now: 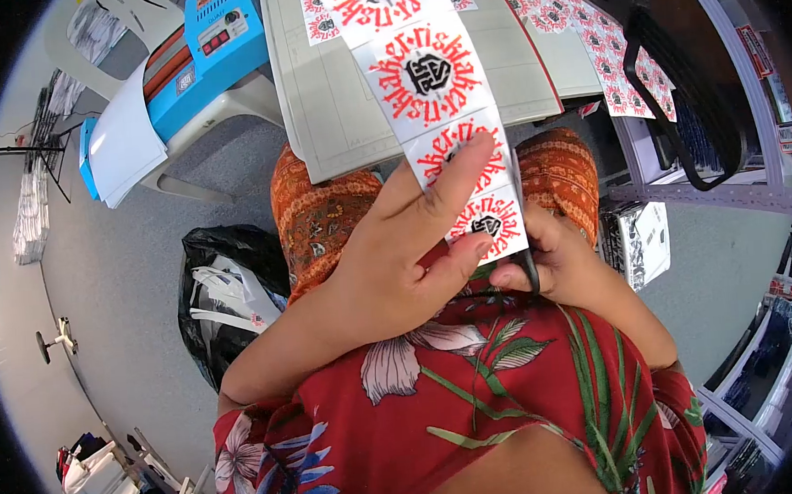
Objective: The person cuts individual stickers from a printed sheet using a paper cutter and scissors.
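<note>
Red-lettered "rishtaker" strip (432, 79) — left fingers (463, 180) hold it, right fingers (547, 227) grip scissors (533, 274).

The sticker strip (425, 72) looks like smooth white paper, the scissors' handle (534, 274) like black plastic. That bag (258, 245) is thin, crinkled, glossy plastic; the chair (243, 97), smooth plastic; the floral shirt (489, 396), cloth; the floor (133, 293), matt grey.
</note>
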A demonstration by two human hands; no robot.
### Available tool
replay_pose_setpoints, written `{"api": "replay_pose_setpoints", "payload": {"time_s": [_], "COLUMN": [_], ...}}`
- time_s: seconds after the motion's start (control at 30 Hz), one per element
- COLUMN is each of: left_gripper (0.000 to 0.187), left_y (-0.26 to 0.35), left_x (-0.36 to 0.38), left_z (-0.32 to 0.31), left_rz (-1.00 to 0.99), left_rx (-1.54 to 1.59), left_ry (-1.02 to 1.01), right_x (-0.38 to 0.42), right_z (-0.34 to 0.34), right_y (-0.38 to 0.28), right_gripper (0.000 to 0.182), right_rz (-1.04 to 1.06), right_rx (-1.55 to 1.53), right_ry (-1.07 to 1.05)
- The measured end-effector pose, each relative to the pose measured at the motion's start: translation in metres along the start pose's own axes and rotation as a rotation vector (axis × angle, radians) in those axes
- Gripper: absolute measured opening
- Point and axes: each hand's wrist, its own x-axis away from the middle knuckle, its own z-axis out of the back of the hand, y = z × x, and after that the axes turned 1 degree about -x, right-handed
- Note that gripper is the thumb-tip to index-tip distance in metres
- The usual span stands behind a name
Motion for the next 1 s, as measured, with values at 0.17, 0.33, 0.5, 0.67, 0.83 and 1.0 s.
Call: {"api": "replay_pose_setpoints", "payload": {"time_s": [0.17,0.33,0.5,0.67,0.83,1.0], "left_gripper": [0.06,0.063,0.062,0.061,0.06,0.06], "left_y": [0.0,-0.003,-0.007,-0.012,-0.019,-0.027], "left_x": [0.002,0.004,0.002,0.0,-0.005,-0.006], "left_z": [0.001,0.004,0.007,0.008,0.009,0.011], "left_rz": [0.021,0.065,0.061,0.044,0.016,0.067], "left_rx": [-0.046,-0.059,-0.053,-0.054,-0.008,-0.006], "left_ry": [-0.046,-0.089,-0.069,-0.04,0.01,-0.025], "right_x": [-0.005,-0.012,-0.018,-0.026,-0.033,-0.039], "right_z": [-0.001,-0.002,-0.002,0.001,0.001,0.003], "right_y": [-0.003,0.0,0.002,-0.001,-0.001,-0.004], "right_gripper": [0.049,0.046,0.041,0.04,0.038,0.039], "right_rz": [0.013,0.08,0.068,0.08,0.062,0.059], "right_rx": [-0.058,0.005,0.045,0.103,0.095,0.087], "right_ry": [0.01,0.041,0.05,0.059,0.07,0.071]}}
